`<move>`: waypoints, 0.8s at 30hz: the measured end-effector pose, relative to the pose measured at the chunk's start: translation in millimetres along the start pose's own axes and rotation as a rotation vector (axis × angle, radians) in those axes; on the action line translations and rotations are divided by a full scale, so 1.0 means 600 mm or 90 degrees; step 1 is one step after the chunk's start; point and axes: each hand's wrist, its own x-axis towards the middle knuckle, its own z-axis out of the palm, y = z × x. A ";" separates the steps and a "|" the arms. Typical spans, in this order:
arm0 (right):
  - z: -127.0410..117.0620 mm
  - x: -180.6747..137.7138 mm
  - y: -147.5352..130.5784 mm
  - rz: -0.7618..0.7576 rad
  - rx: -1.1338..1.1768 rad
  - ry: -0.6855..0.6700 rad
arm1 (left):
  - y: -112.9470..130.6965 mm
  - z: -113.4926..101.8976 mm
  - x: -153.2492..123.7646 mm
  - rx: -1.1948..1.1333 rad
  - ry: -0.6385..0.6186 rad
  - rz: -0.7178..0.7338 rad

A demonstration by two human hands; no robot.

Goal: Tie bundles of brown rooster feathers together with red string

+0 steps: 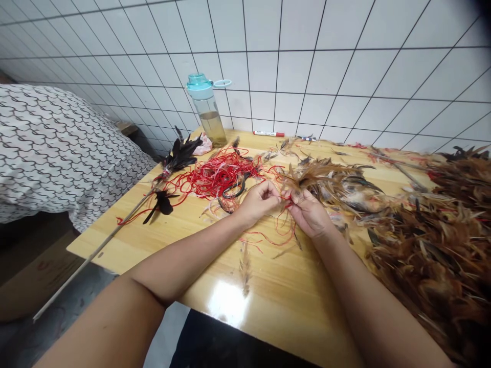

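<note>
My left hand is closed in a pinch at the middle of the table, with red string running between it and my right hand. My right hand is closed on a small bunch of brown feathers, whose tips fan out above the fingers. Loose ends of the string hang below both hands onto the wood. Left of my left hand lies a tangled heap of red string, and black-handled scissors rest against its near side. My fingers partly hide where string and feathers meet.
A large pile of brown feathers covers the table's right side. At the back stand a water bottle and a red marker. A stick with black feathers overhangs the left edge, near a patterned cloth.
</note>
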 end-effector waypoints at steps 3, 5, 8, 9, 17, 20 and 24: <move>-0.004 0.002 0.000 -0.009 0.017 0.009 | 0.002 0.005 -0.002 -0.082 -0.065 -0.015; -0.006 0.004 -0.001 -0.015 0.023 0.007 | 0.003 0.008 -0.003 -0.115 -0.097 -0.043; -0.006 0.006 -0.003 -0.026 0.025 0.014 | 0.001 0.012 -0.004 -0.138 -0.110 -0.072; -0.005 0.007 -0.003 -0.029 0.028 0.019 | -0.001 0.014 -0.004 -0.143 -0.108 -0.079; 0.007 0.001 0.004 0.004 0.064 0.012 | -0.008 0.030 -0.008 -0.165 -0.097 -0.078; 0.010 -0.001 0.005 -0.010 0.063 0.014 | -0.005 0.031 -0.009 -0.166 -0.096 -0.062; 0.009 0.000 0.004 -0.008 0.049 0.014 | -0.001 0.026 -0.009 -0.150 -0.100 -0.063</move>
